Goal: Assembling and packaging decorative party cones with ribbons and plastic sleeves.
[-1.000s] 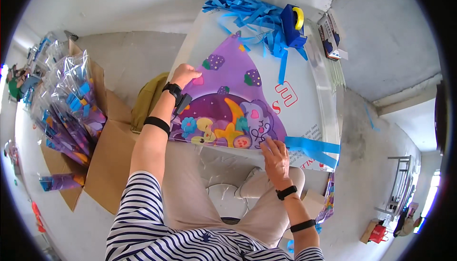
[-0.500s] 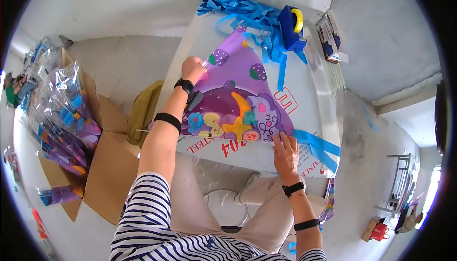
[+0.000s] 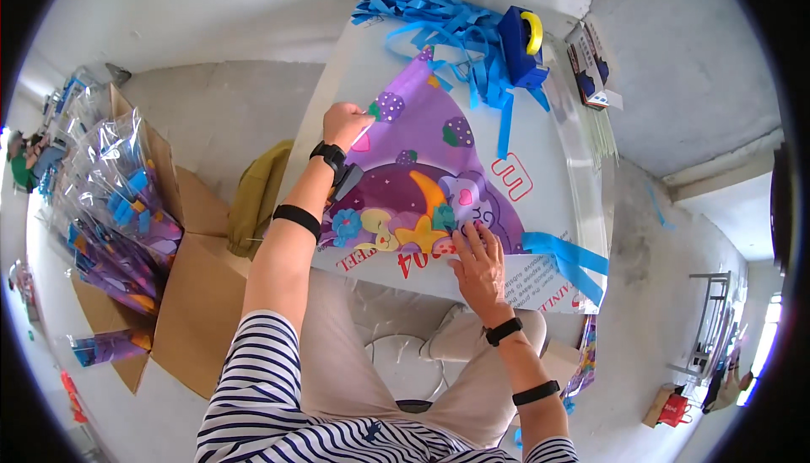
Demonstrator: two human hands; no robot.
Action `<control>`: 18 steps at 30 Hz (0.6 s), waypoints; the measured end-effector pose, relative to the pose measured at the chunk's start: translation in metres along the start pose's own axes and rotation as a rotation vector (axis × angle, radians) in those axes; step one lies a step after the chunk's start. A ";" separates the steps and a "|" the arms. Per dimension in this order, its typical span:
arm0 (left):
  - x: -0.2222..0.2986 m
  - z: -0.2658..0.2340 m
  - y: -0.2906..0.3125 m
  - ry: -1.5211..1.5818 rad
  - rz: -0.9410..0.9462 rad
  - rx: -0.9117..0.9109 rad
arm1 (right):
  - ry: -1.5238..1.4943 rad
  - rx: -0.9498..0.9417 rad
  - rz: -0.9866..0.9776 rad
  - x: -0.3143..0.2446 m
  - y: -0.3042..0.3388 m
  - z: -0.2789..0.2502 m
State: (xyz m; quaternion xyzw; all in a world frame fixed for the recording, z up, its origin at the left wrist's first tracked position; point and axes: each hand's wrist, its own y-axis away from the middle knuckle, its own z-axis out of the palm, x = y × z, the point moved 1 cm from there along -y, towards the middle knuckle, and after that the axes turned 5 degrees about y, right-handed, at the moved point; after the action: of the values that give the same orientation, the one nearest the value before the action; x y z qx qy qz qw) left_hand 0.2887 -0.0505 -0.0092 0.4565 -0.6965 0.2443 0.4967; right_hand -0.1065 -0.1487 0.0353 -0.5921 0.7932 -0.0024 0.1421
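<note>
A purple, roughly triangular printed sheet point(image 3: 422, 134) lies on a white board point(image 3: 540, 201), with strawberries, a moon, a star and cartoon animals on it. On its left slanting edge, the fingers of my left hand point(image 3: 343, 128) are closed in a pinch; a thin pale strip shows beside them. My right hand point(image 3: 483, 270) rests on the bottom edge of the sheet, fingers stretched out and pressing it to the board. Blue ribbon point(image 3: 564, 254) sticks out from the sheet's lower right corner.
Several blue strips point(image 3: 422, 5) are heaped at the board's far edge, beside a blue tape dispenser point(image 3: 523, 49). On the left stands a cardboard box point(image 3: 202, 286) with several bagged purple items point(image 3: 126, 218). A small carton point(image 3: 588, 66) lies past the board's right edge.
My right hand has slid left along the sheet's bottom edge, covering part of the print. My left hand keeps its pinch at nearly the same place.
</note>
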 end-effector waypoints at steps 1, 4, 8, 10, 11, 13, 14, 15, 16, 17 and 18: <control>0.000 0.001 0.002 -0.083 0.003 0.049 | -0.020 -0.001 0.004 0.000 0.001 0.000; -0.007 0.000 -0.001 -0.116 0.020 0.118 | -0.032 -0.010 -0.001 -0.002 0.002 -0.001; -0.008 0.004 -0.001 -0.082 0.027 0.121 | -0.022 -0.020 0.007 -0.002 0.007 -0.004; -0.008 0.003 0.000 -0.114 0.039 0.134 | -0.047 -0.022 0.012 -0.003 0.007 -0.006; -0.008 0.003 0.001 -0.144 0.052 0.149 | -0.048 -0.023 0.013 -0.004 0.006 -0.007; -0.005 0.006 0.003 -0.152 0.046 0.146 | -0.039 -0.026 0.018 -0.005 0.004 -0.009; -0.003 0.007 0.004 -0.160 0.041 0.145 | -0.039 -0.027 0.021 -0.005 0.003 -0.010; -0.006 0.005 0.004 -0.164 0.041 0.150 | -0.033 -0.036 0.020 -0.008 0.002 -0.011; -0.009 0.003 0.003 -0.132 0.045 0.164 | -0.028 -0.045 0.019 -0.010 0.000 -0.011; -0.012 0.000 0.003 -0.100 0.048 0.179 | -0.033 -0.043 0.015 -0.012 -0.002 -0.010; -0.010 0.003 0.004 -0.097 0.048 0.173 | -0.024 -0.042 0.011 -0.011 -0.002 -0.009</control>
State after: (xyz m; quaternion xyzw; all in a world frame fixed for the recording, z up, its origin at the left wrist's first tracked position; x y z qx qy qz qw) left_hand 0.2849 -0.0471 -0.0194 0.4923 -0.7068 0.2929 0.4150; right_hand -0.1039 -0.1404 0.0466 -0.5907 0.7945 0.0222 0.1390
